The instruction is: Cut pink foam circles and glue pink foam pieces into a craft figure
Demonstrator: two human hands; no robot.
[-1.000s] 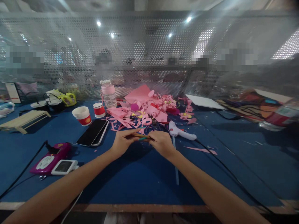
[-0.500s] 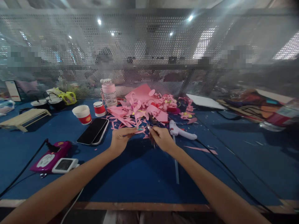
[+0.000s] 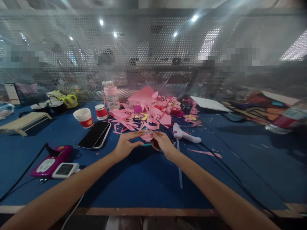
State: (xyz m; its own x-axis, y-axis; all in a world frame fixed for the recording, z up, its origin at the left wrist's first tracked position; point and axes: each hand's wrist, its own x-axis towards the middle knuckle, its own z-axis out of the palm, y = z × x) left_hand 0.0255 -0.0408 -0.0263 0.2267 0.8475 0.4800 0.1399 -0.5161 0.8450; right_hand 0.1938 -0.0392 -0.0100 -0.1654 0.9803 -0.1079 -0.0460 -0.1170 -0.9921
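Just in front of a heap of pink paper scraps [image 3: 144, 95], my left hand [image 3: 128, 145] pinches a small pink paper piece [image 3: 147, 136] between thumb and fingers. My right hand [image 3: 164, 143] meets it from the right, its fingers closed at the same piece's edge. Something dark and reddish shows under the right fingers, too blurred to name. A white glue gun [image 3: 185, 134] lies right of my right hand, with a clear stick [image 3: 179, 169] below its nozzle.
Left of the hands lie two phones [image 3: 94, 135], paper cups [image 3: 83, 117] and a purple power bank [image 3: 51, 161]. A pink-lidded bottle [image 3: 111, 95] stands behind them. Cables cross both sides. A white sheet [image 3: 209, 104] and another bottle [image 3: 284, 119] are at the right.
A long pink strip that stood up from the left hand no longer shows there. Both hands have come together around the pink piece. The dark tool at the right hand is no longer visible.
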